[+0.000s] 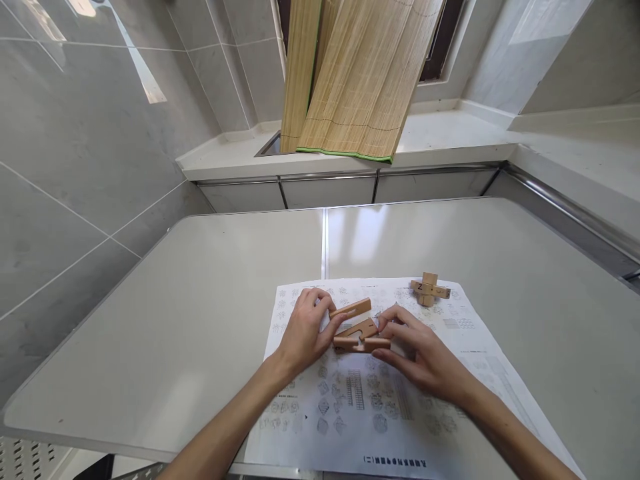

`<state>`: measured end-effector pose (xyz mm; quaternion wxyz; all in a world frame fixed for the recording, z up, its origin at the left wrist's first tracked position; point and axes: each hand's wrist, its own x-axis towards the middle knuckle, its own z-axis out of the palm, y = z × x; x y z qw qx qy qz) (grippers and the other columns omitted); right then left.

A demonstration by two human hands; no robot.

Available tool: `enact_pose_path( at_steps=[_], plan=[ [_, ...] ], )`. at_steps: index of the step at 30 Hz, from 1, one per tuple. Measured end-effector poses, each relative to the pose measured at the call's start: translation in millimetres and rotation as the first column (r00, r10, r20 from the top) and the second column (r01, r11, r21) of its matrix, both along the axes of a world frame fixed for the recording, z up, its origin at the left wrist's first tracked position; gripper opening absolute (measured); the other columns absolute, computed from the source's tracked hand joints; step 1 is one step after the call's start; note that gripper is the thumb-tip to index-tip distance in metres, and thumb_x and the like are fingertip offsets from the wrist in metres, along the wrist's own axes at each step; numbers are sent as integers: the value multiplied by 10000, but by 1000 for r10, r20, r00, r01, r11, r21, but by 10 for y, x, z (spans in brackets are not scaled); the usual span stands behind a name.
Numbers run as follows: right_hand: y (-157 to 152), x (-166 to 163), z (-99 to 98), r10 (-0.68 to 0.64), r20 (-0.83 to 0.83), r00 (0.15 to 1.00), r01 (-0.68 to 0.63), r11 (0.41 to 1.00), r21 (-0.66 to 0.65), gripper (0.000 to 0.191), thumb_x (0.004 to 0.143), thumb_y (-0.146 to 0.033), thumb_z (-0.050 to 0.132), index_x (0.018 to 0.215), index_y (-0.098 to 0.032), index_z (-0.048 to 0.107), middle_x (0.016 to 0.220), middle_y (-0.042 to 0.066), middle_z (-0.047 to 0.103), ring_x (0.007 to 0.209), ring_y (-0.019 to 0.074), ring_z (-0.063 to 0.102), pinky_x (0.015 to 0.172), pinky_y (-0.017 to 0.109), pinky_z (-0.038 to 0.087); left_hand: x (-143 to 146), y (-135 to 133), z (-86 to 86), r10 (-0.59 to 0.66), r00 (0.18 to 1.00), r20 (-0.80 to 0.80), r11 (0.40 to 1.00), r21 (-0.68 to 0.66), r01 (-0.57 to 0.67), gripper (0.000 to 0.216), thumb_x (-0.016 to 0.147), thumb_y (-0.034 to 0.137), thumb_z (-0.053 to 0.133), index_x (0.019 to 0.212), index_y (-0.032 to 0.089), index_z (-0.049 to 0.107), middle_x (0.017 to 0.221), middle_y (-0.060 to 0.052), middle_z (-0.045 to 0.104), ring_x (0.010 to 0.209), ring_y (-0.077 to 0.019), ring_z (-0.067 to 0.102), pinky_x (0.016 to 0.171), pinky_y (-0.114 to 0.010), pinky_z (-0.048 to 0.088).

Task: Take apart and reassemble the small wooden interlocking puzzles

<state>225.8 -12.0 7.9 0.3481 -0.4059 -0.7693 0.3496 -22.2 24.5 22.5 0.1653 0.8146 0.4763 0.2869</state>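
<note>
My left hand [309,331] pinches the left end of a slotted wooden puzzle piece [361,307], which tilts up to the right. Below it, a second wooden piece [367,327] with a curved notch and a dark mark lies at a slant. Closest to me is a notched wooden piece [377,345]; the thumb and fingers of my right hand [417,348] close at its right end and beside the marked piece. The left thumb also reaches near the lower pieces' left ends. Fingers partly hide the contact points.
A printed diagram sheet [350,440] lies under my hands on the pale folding table [225,287]. An assembled wooden cross-shaped puzzle [428,289] stands at the sheet's back right. Behind the table, a bamboo blind [360,87] hangs over a white ledge [445,140]. Tiled wall is on the left.
</note>
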Motion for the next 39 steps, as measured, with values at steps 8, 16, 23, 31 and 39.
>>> enact_pose_path(
  at_steps=[8,16,23,31,39],
  plan=[
    [18,24,35,-209,-12,978,196,935,-295,411,967,-573,594,756,-221,576,659,-31,438,618,152,384,575,289,289,42,-30,109,125,948,291,937,-348,-17,302,1018,469,530,909,202,623,817,-11,680,767,-173,610,738,-297,470],
    [25,20,33,-269,-131,954,192,886,-423,417,956,-597,591,781,-220,556,672,-30,454,632,150,395,588,286,282,110,-82,134,104,860,499,894,-426,139,202,1022,387,556,1034,196,622,914,-39,760,904,-192,711,868,-324,503],
    [15,13,83,-325,-232,917,188,864,-467,439,953,-578,618,730,-214,515,646,-29,488,612,136,414,577,273,293,116,-111,39,112,896,429,955,-297,23,154,989,358,626,1010,206,645,896,-15,765,827,-165,723,740,-275,524],
    [-3,-7,95,-344,-287,894,153,837,-525,456,938,-594,638,719,-217,504,615,-28,514,580,128,416,557,266,295,133,-128,-27,21,949,316,996,71,-45,88,949,250,675,1028,213,685,831,1,757,674,-130,662,634,-259,554],
    [0,-30,123,-390,-340,856,139,806,-576,453,926,-582,668,711,-219,504,578,-30,517,555,124,415,552,271,300,113,-107,-69,-130,951,279,951,306,41,178,932,133,671,1089,217,655,1139,-65,788,1055,-231,764,859,-361,663]
  ],
)
